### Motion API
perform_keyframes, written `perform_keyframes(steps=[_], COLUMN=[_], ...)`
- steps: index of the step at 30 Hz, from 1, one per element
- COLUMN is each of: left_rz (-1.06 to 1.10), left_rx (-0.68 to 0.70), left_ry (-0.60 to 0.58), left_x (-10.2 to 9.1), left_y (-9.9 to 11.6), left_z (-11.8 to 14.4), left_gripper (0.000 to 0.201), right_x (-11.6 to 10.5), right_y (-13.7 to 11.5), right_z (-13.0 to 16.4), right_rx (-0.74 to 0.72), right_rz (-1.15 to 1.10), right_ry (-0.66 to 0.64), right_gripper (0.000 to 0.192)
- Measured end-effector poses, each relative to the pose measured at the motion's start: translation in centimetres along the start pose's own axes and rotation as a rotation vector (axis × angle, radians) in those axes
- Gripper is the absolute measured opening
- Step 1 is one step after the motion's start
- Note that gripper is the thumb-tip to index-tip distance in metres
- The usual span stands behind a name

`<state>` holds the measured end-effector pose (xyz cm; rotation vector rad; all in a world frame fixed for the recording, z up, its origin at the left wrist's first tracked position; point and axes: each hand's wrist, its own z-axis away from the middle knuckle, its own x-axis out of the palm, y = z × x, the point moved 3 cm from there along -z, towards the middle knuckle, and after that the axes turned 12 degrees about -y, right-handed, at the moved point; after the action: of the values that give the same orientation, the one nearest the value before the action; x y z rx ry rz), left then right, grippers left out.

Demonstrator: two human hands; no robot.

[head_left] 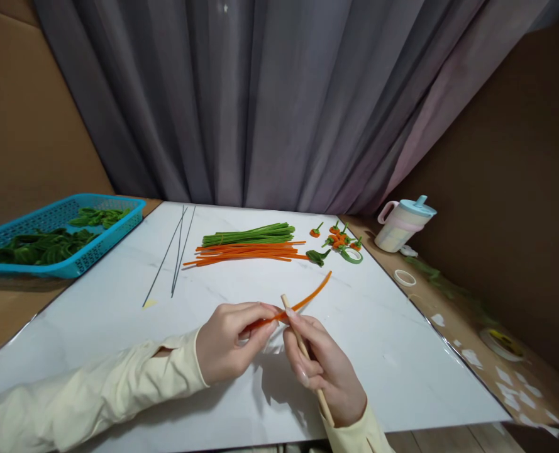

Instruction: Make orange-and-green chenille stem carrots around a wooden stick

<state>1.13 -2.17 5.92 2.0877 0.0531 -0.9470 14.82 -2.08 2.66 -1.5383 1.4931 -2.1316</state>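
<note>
**Two hands on one orange stem and one stick**

Two hands work at 6 o'clock on the white board (119, 302). Left hand (229, 340) pinches the near end of an orange pipe cleaner (307, 297) between thumb and fingertips; the free end curves away toward 1 o'clock, just above the board. Right hand (324, 371) is closed around a wooden stick (307, 355), held slanted so its tip meets the pipe cleaner at the pinch, which suits winding the stem round the stick.

At 12 o'clock, green stems (248, 234) and orange stems (246, 250) lie in parallel bundles, sorted by colour within reach. Thin dark wires (178, 255) lie at 11 o'clock. Small orange-and-green pieces (340, 241) and a tape ring (352, 255) sit at 1 o'clock, a lidded cup (404, 223) beyond them. A blue basket (5, 229) of green leaves stands at 10 o'clock.

Whether any turns are already wound on the stick cannot be told; fingers cover the contact point. The stick's lower end is hidden under the palm.
</note>
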Motion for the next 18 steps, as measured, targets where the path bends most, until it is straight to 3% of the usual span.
perform_keyframes(steps=[5,18], left_rz=[-0.003,0.028], left_rx=[-0.034,-0.055], left_ry=[-0.01,-0.043], left_x=[-0.06,0.27], left_y=[0.06,-0.03], left_z=[-0.17,0.09], left_gripper=[0.019,0.019], right_x=[0.3,0.1], right_y=[-0.06,0.14], right_z=[0.05,0.22], right_rx=[0.005,-0.028], right_rz=[0.037,0.22], right_ry=[0.057,0.117], right_gripper=[0.038,0.042])
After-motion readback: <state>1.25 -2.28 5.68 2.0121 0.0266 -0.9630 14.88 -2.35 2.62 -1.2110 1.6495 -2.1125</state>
